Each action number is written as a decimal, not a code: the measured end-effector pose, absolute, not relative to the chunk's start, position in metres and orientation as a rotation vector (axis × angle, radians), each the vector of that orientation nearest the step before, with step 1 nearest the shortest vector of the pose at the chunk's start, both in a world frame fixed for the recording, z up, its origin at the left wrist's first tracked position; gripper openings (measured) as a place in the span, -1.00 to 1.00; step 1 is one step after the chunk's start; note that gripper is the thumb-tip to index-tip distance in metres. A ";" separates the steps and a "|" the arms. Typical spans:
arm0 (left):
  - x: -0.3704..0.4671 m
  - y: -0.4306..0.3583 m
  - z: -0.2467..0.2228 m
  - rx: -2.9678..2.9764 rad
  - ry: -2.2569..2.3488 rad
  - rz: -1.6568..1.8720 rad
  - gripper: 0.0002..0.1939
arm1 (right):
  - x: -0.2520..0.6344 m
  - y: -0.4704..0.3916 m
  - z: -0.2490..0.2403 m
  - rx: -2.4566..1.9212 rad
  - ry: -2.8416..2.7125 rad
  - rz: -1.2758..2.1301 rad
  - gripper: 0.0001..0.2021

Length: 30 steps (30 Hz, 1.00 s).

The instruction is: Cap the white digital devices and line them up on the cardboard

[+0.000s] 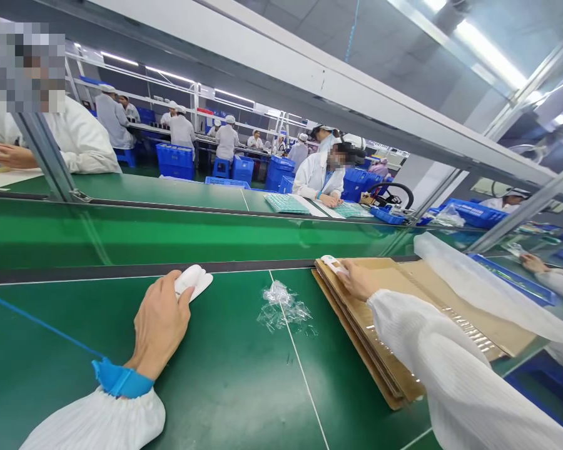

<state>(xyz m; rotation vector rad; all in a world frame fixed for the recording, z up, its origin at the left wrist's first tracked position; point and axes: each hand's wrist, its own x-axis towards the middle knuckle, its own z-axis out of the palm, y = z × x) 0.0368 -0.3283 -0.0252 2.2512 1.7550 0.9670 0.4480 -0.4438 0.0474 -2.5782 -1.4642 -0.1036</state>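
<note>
"Gripping what with the left hand (162, 322)?"

"Holding a rounded white plastic piece (196, 281), clamped between thumb and fingers, over the green worktop (234, 387) near its far edge. Wearing a blue wrist strap (122, 379) on that side, with a blue cord (42, 323) leading off to the left."

"And with the right hand (358, 280)?"

"Touching a slim white plastic piece (333, 265) with the fingertips, at the far left corner of the stacked cardboard sheets (403, 284). Cannot tell whether clamped on it."

"Seeing anything between the hands?"

"Yes, crumpled clear plastic film (284, 303), lying near the cardboard's left edge. To the right, over part of the cardboard, a translucent white sheet (488, 287)."

"And farther off?"

"Across the way, a co-worker in a white coat (309, 179), with hands at the far table beside teal sheets (286, 203)."
</note>
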 end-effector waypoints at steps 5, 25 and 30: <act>0.043 -0.334 -0.019 2.136 1.612 1.097 -0.57 | 0.432 -0.453 0.046 -2.578 -1.483 -0.130 -0.63; 0.072 -0.369 -0.033 2.000 0.975 0.861 -0.75 | 0.426 -0.468 0.067 -2.070 -1.326 0.329 -0.59; 0.073 -0.369 -0.035 2.023 0.974 0.874 -0.77 | 0.509 -0.473 0.055 -2.283 -1.021 0.270 -0.68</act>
